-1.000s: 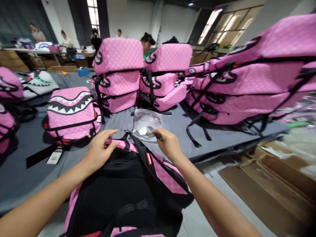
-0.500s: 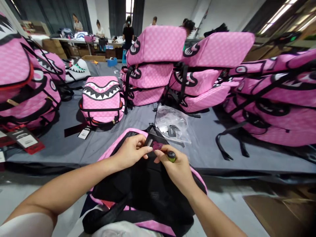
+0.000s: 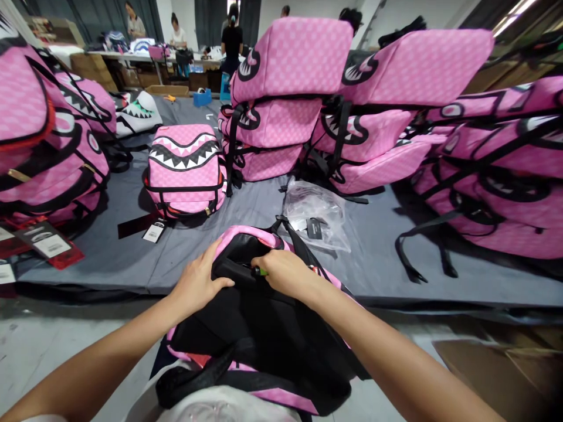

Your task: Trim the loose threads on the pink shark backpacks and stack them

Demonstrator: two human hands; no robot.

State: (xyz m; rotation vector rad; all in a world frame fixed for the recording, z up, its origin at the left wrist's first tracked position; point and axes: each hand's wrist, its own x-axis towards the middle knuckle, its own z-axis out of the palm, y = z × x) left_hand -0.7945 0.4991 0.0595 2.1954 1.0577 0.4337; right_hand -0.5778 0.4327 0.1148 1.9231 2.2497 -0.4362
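Observation:
A black and pink backpack [image 3: 264,334] leans against the table edge in front of me, its top opening spread. My left hand [image 3: 200,281] holds the left rim of that opening, thumb on the black inner edge and fingers on the outer side. At the opening's right part is my right hand [image 3: 284,272], closed round a small green tool with a dark end [image 3: 259,271]. The fingertips of my right hand are partly hidden. A clear plastic bag [image 3: 316,211] with a dark label inside lies just beyond the backpack.
One pink backpack with shark teeth [image 3: 187,167] stands on the grey table [image 3: 132,258]. Stacks of pink backpacks [image 3: 299,58] rise behind and on both sides. A blue tape dispenser [image 3: 202,97] sits farther back. People work at a far table. Cardboard [image 3: 475,375] lies at lower right.
Both hands have left the dark tag, which no longer shows. My left hand has moved left onto the rim, my right hand slightly left to the opening. The view has shifted a little.

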